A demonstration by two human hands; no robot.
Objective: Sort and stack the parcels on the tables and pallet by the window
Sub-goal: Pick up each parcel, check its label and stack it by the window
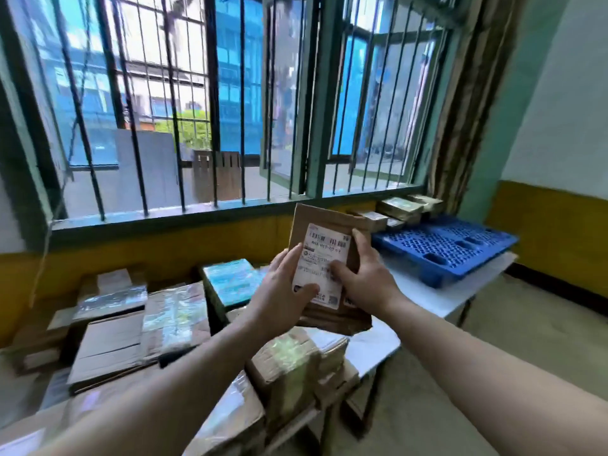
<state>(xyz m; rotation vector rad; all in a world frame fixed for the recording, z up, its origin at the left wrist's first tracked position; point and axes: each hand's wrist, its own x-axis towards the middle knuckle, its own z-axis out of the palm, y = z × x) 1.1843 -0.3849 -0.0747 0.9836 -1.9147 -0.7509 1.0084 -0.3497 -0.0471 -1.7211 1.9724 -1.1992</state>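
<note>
Step in hand: label check on one parcel, placement pending.
Barred window [230, 103] backs the parcel-covered tabletop [371, 347]; blue pallet [444, 248] lies right (few parcels behind it). Cardboard parcel [329, 222] is held upright above the tabletop, left hand [279, 291] and right hand [365, 274] each with fingers curled round an edge. Next, probably: carry to matching stack.

Both forearms are bare up to the frame's edge, with no sleeve showing. The left hand [283, 291] and right hand [365, 274] wear no gloves, rings or watch.
</note>
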